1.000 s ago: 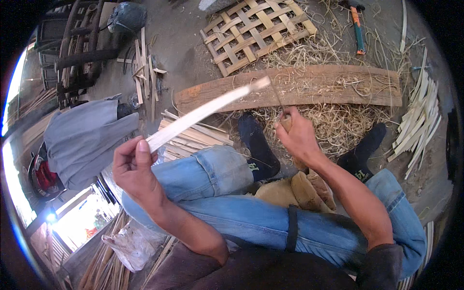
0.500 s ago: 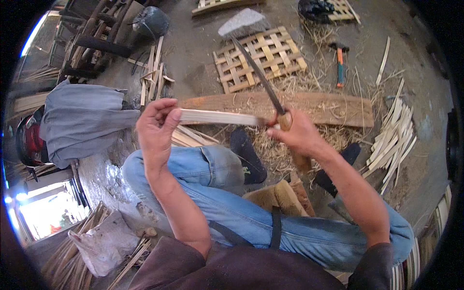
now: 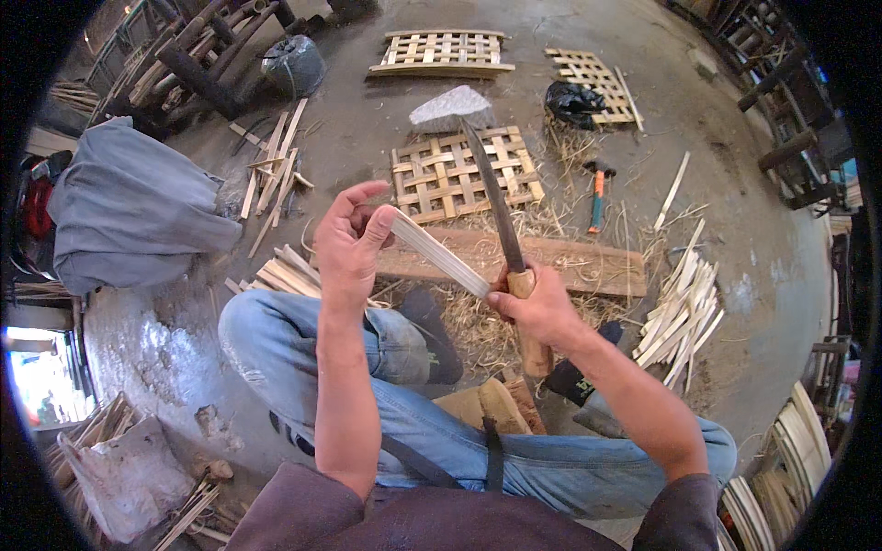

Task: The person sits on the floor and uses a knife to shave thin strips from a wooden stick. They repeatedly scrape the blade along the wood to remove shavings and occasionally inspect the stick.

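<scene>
A pale split-wood strip (image 3: 441, 254), probably bamboo, slants between my hands. Its upper end is pinched between the thumb and fingers of my left hand (image 3: 349, 243). My right hand (image 3: 544, 308) grips the wooden handle of a long knife (image 3: 496, 193), and its thumb presses the strip's lower end beside the handle. The dark, slightly curved blade points up and away from me, apart from the strip's middle. Beneath the hands lies a wooden plank (image 3: 588, 266) among curly shavings (image 3: 478, 321).
A woven slat panel (image 3: 469, 174) and a grey stone (image 3: 452, 108) lie beyond the plank. To the right are a hammer (image 3: 598, 197) and a heap of pale strips (image 3: 680, 317). Grey cloth (image 3: 138, 202) hangs at left. My bent legs (image 3: 285, 340) flank the work.
The view has shifted, showing more floor ahead. My hands have come closer together, and the strip, nearly level before, now slopes down toward my right hand. Both hands keep their hold.
</scene>
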Tool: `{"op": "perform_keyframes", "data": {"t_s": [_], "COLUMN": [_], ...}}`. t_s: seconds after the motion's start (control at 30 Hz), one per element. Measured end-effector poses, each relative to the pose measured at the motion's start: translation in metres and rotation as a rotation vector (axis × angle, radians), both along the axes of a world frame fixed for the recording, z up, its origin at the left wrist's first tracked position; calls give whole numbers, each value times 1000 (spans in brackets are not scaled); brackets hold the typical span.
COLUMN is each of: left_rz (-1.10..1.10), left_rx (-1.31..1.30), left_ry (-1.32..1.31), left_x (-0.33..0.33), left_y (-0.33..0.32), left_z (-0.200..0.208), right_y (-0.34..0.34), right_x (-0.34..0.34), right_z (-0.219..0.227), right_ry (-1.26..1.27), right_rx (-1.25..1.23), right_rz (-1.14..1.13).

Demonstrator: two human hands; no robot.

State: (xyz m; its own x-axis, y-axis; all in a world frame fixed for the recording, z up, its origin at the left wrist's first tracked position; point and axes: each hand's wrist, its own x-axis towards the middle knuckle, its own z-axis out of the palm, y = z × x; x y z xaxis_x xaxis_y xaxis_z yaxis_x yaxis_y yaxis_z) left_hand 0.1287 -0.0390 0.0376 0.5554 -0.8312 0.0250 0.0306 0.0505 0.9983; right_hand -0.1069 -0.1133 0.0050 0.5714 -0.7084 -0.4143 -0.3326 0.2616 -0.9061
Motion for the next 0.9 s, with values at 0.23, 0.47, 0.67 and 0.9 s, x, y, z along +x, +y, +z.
{"op": "perform_keyframes", "data": {"t_s": [0.23, 0.47, 0.67, 0.9], "left_rz": [-470, -449, -227, -82], "left_rx": [-178, -338, -202, -51], "left_ry": [386, 173, -3, -220], "left_x": [-74, -122, -109, -97], "left_y": [-6, 2, 6, 23], "left_z": [-7, 5, -13, -2], "right_y": [-17, 0, 13, -9], "right_x": [0, 8, 25, 17], "right_z": [63, 114, 115, 129], "right_ry": [-124, -273, -331, -25], "right_rx": [285, 204, 314, 165], "right_rz": [-522, -327, -239, -165]}}
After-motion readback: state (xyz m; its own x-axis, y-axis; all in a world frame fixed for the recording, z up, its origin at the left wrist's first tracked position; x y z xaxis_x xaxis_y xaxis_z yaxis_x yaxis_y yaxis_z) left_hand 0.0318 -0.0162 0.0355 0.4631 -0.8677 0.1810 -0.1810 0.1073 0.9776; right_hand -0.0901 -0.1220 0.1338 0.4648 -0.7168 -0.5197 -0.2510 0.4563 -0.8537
